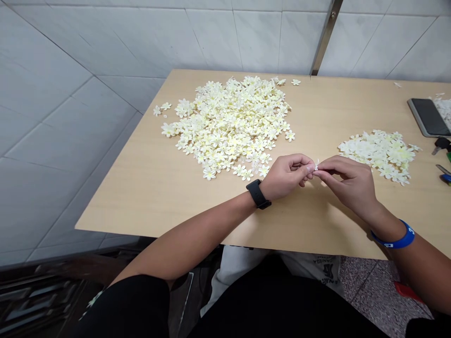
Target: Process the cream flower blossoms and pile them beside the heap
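Note:
My left hand (pixel 287 176) and my right hand (pixel 347 180) meet over the wooden table (pixel 151 188), fingertips pinched together on one small white flower piece (pixel 316 165). A black watch is on my left wrist, a blue band on my right. A large heap of white and pale yellow fabric flowers (pixel 229 124) lies just beyond my left hand. A smaller heap of the same flowers (pixel 382 152) lies to the right of my right hand.
A dark phone (pixel 428 117) lies near the table's right edge, with keys (pixel 440 144) and a blue-tipped tool (pixel 444 173) beside it. White tiled walls stand behind and to the left. A metal strip (pixel 326 35) runs up the wall.

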`<action>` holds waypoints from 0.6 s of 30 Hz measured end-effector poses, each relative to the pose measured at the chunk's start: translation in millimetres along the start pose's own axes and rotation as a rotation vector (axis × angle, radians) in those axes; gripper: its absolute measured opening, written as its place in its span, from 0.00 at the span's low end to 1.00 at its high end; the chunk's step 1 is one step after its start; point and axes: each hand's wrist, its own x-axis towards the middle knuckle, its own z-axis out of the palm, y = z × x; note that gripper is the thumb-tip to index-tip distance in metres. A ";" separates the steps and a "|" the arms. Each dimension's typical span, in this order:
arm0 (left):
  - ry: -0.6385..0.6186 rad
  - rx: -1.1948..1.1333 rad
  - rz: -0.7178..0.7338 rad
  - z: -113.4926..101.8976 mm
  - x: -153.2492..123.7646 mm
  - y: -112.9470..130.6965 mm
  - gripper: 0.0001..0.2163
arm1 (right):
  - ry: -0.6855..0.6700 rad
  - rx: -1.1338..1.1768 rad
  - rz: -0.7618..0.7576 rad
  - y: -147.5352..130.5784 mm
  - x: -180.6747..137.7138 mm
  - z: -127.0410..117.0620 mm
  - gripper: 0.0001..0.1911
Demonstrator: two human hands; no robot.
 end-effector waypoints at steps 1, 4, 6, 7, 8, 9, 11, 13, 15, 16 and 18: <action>-0.001 -0.002 -0.004 0.3 -0.3 0.6 0.15 | 0.003 0.005 0.002 0.0 0.1 -0.1 0.05; 0.006 0.003 -0.020 1.7 -1.2 3.4 0.12 | 0.000 0.025 0.016 -0.6 0.7 -0.3 0.05; 0.014 0.015 -0.026 2.4 -1.7 5.7 0.09 | -0.005 0.043 0.024 -1.3 1.2 -0.3 0.06; 0.017 0.022 -0.027 2.6 -1.8 6.8 0.08 | -0.008 0.053 0.023 -1.7 1.4 -0.3 0.07; 0.020 0.029 -0.026 2.5 -1.8 7.6 0.07 | -0.012 0.060 0.021 -2.0 1.6 -0.4 0.07; 0.020 0.038 -0.024 2.2 -1.8 8.3 0.06 | -0.017 0.067 0.018 -2.3 1.8 -0.6 0.07; 0.014 0.057 -0.018 1.2 -1.5 8.9 0.06 | -0.030 0.077 0.014 -2.8 2.1 -1.1 0.08; 0.002 0.077 -0.010 0.1 -1.2 8.8 0.06 | -0.046 0.084 0.019 -3.3 2.2 -1.6 0.09; -0.003 0.092 -0.001 -0.4 -0.9 8.4 0.06 | -0.054 0.087 0.020 -4.3 1.9 -1.5 0.09; -0.002 0.097 0.001 -0.4 -0.7 8.2 0.06 | -0.052 0.083 0.020 -5.0 1.8 -1.2 0.09; 0.014 0.105 -0.003 -0.3 -0.3 8.2 0.06 | -0.026 0.060 0.027 -6.0 1.7 -0.8 0.08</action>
